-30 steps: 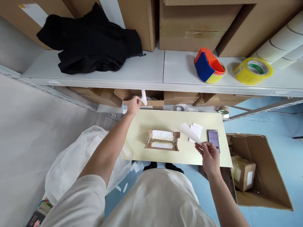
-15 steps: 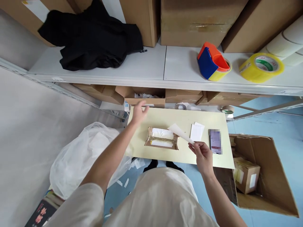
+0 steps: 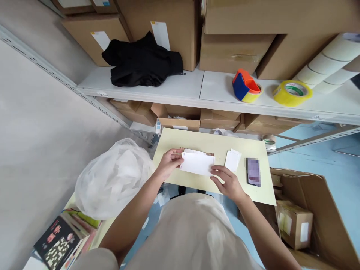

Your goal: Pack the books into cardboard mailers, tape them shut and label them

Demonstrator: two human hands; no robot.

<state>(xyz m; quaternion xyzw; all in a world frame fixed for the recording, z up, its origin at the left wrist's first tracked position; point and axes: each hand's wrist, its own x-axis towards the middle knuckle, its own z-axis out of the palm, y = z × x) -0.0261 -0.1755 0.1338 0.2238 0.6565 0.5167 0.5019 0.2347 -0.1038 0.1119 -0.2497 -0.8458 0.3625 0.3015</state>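
A white paper label (image 3: 197,163) is spread flat between my hands, above a brown, shiny-wrapped packet (image 3: 209,154). Only the packet's far edge shows behind the label, and I cannot tell whether the two touch. My left hand (image 3: 170,163) pinches the label's left end between thumb and fingers. At the right end, the fingertips of my right hand (image 3: 228,181) rest on the label's edge, with the thumb near its lower corner. Two white slips (image 3: 231,161) lie overlapping to the right, beside a phone (image 3: 253,171). All of this is on a pale yellow table (image 3: 194,137).
A shelf (image 3: 180,92) behind the table carries boxes, black cloth (image 3: 144,62), an orange-and-blue tape dispenser (image 3: 246,86) and yellow tape (image 3: 292,93). A bulging white plastic bag (image 3: 112,180) stands at left. An open carton (image 3: 315,202) with a smaller box (image 3: 294,224) is at right.
My left hand has come down from the table's far side onto the label's left end. My right hand has moved left, bringing the label flat over the packet. The view has shifted.
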